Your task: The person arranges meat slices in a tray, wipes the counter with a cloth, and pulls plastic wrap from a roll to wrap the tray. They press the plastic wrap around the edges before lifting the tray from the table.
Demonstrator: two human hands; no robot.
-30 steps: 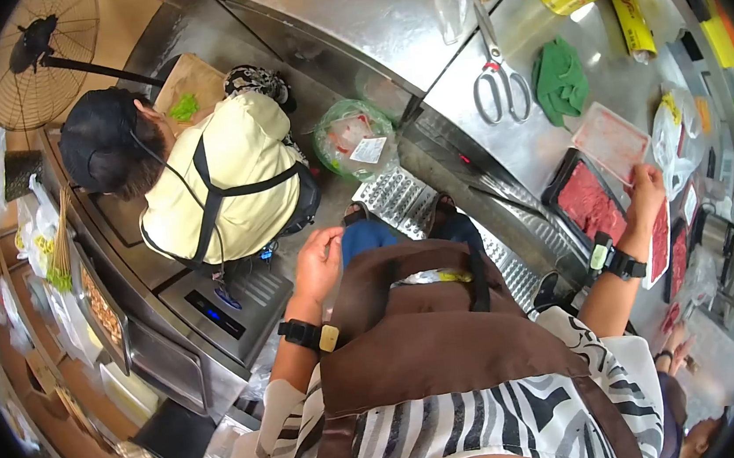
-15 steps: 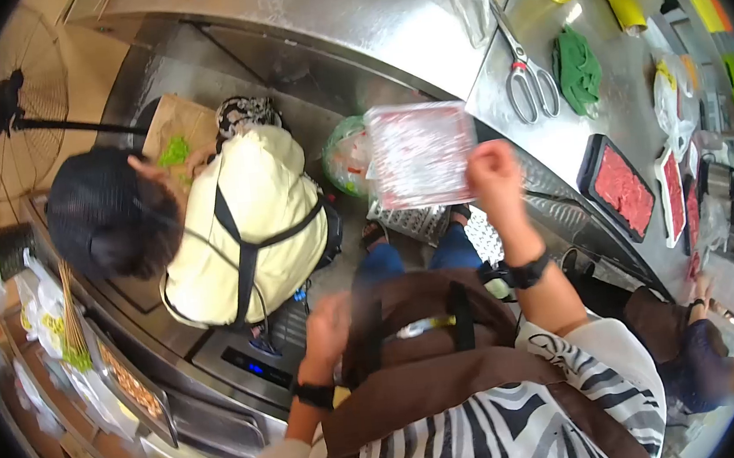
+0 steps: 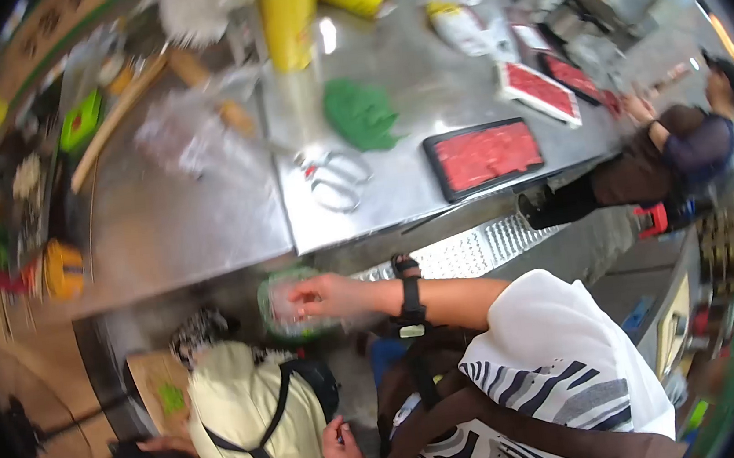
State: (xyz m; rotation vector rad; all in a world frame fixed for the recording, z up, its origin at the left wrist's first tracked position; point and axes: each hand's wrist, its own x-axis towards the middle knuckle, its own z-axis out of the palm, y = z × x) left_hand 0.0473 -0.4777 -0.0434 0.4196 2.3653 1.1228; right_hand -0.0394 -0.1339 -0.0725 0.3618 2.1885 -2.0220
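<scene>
My right hand (image 3: 334, 295) reaches over a green plastic bag (image 3: 282, 312) on the floor side of the counter. Its fingers are loosely bent and a little apart, with nothing visible in them, though motion blurs them. Low in the view, my left hand (image 3: 342, 450) is near my apron, its fingers loosely curled and apart, holding nothing that I can see. On the steel counter lie scissors (image 3: 336, 182) and a black tray of red sliced meat (image 3: 491, 157). The film-wrapped tray is out of sight.
A crouching co-worker in a cream top (image 3: 248, 417) is close on my left by a cutting board (image 3: 149, 393). Another person (image 3: 695, 144) works at the far right. The steel counter (image 3: 200, 236) also carries a green cloth (image 3: 359, 113), yellow rolls (image 3: 289, 20) and a white meat tray (image 3: 539, 91).
My view has swung right toward the counter. The film-wrapped tray has left my right hand and is no longer visible. That hand is now over the green bag.
</scene>
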